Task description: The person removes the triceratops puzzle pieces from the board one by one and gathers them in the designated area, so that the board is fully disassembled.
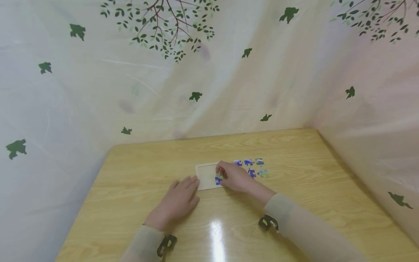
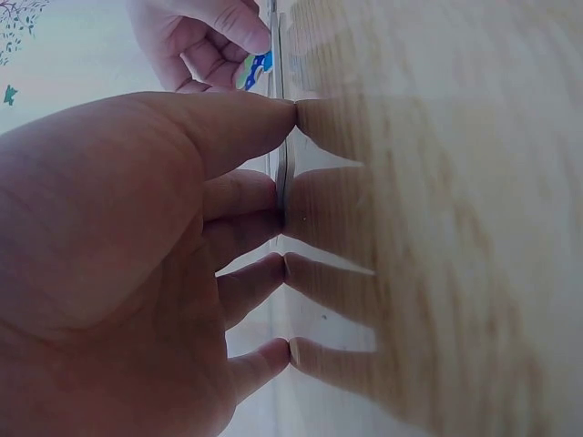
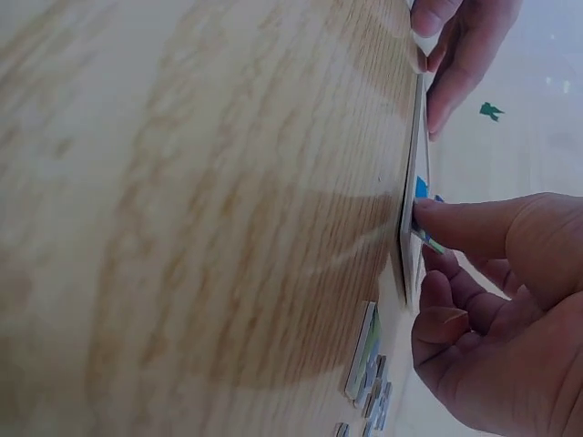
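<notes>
A shallow pale puzzle frame (image 1: 206, 176) lies on the wooden table. My left hand (image 1: 180, 198) rests at the frame's left edge with its fingers nearly straight; the left wrist view shows the fingertips (image 2: 273, 350) touching down along that side. Over the right part of the frame, my right hand (image 1: 235, 177) pinches a blue and green jigsaw piece (image 1: 218, 179) between thumb and curled fingers. In the right wrist view, the thumb lies on the piece (image 3: 435, 243) right at the frame's rim (image 3: 412, 182). The palm hides much of the frame's right side.
Several loose jigsaw pieces (image 1: 259, 161) lie on the table (image 1: 294, 189) to the right of the frame, some partly behind my right hand. A pale curtain (image 1: 163, 102) with printed leaves stands along the table's back and sides.
</notes>
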Action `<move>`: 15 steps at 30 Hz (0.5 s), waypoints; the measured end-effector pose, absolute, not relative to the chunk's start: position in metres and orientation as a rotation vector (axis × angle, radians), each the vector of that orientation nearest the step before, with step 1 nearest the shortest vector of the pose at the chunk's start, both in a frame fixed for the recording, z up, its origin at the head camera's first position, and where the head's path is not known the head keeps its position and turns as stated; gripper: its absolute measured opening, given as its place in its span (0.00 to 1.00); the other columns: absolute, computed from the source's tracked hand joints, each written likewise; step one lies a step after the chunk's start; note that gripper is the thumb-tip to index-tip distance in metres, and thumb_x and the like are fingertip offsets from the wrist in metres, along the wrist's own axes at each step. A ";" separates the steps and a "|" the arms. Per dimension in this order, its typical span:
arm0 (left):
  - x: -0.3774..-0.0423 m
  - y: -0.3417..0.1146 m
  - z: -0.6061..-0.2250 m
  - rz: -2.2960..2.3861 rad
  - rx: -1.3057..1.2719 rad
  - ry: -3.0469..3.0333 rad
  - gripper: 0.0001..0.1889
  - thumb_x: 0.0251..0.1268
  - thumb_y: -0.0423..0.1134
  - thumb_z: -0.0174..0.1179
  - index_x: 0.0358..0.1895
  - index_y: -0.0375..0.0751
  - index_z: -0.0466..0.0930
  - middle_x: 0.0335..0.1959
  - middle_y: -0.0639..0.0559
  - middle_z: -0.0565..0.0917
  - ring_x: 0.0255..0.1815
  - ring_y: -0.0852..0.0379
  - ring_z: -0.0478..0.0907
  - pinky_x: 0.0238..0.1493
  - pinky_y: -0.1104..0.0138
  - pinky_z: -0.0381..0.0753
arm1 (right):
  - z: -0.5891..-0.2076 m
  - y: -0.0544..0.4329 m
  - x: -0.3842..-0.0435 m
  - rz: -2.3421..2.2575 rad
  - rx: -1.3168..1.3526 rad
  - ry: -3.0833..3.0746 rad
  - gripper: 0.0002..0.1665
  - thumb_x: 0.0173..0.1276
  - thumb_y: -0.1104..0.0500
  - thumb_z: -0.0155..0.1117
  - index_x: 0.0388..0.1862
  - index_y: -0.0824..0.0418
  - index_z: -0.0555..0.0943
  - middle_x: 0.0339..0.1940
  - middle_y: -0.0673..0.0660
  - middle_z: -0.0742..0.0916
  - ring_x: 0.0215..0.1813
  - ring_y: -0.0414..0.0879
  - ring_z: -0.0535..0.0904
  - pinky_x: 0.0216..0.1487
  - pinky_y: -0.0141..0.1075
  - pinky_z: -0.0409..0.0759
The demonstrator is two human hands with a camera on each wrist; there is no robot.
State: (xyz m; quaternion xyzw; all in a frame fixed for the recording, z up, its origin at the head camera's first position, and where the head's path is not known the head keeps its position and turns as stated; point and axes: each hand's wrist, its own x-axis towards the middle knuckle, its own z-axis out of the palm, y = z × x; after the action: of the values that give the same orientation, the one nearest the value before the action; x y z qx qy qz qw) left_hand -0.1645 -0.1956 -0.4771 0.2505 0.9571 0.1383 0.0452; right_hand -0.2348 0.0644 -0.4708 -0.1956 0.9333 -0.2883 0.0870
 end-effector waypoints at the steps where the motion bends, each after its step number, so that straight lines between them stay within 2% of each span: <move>1: -0.165 -0.196 -0.477 0.423 0.766 2.925 0.31 0.88 0.47 0.56 0.83 0.34 0.69 0.86 0.39 0.66 0.87 0.36 0.60 0.86 0.35 0.53 | -0.471 0.065 -0.235 -0.872 -0.579 2.775 0.21 0.67 0.65 0.82 0.53 0.52 0.83 0.42 0.47 0.85 0.42 0.43 0.80 0.47 0.40 0.84; 10: -0.166 -0.196 -0.476 0.425 0.754 2.914 0.32 0.88 0.48 0.56 0.84 0.35 0.68 0.87 0.40 0.65 0.88 0.37 0.59 0.87 0.36 0.52 | -0.471 0.068 -0.234 -1.015 -0.503 2.726 0.08 0.76 0.58 0.76 0.45 0.47 0.84 0.40 0.44 0.86 0.44 0.43 0.81 0.48 0.41 0.84; 15: -0.166 -0.196 -0.477 0.427 0.751 2.904 0.32 0.88 0.48 0.56 0.84 0.35 0.67 0.87 0.40 0.64 0.88 0.37 0.59 0.87 0.36 0.50 | -0.468 0.076 -0.232 -1.070 -0.498 2.739 0.06 0.78 0.58 0.73 0.48 0.46 0.87 0.40 0.44 0.87 0.42 0.43 0.81 0.45 0.41 0.83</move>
State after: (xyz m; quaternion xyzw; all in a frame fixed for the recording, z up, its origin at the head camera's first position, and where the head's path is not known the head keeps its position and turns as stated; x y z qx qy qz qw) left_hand -0.1656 -0.1962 -0.4768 0.2475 0.9570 0.1408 0.0560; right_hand -0.2323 0.0757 -0.4679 -0.1665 0.9155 -0.3577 0.0794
